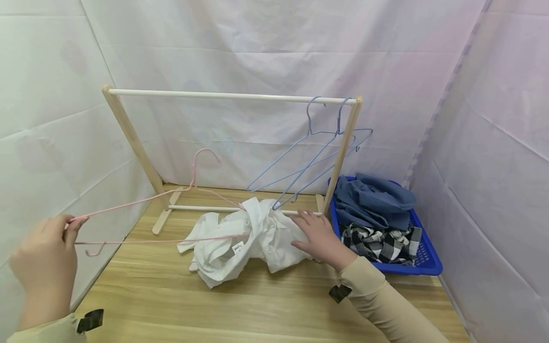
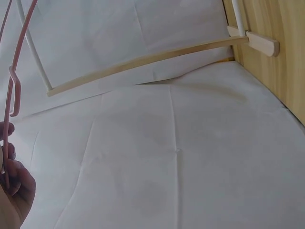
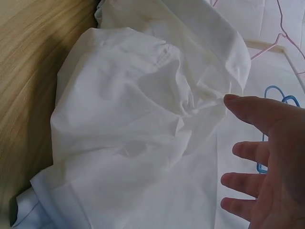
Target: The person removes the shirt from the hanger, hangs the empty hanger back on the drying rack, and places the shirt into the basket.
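Hands at a wooden counter with hanger and shirt

Currently the left hand (image 1: 40,259) pinches one end of a pink wire hanger (image 1: 158,214), held above the counter (image 1: 257,305). Fingers spread, the right hand (image 1: 319,236) rests on a crumpled white shirt (image 1: 240,243) lying before a wooden rack (image 1: 231,96), beside a blue basket (image 1: 422,264).

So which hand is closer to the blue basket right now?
Right. The right hand lies with straight fingers on the white shirt, just beside the blue basket. The left hand pinches the pink hanger far off at the table's opposite side.
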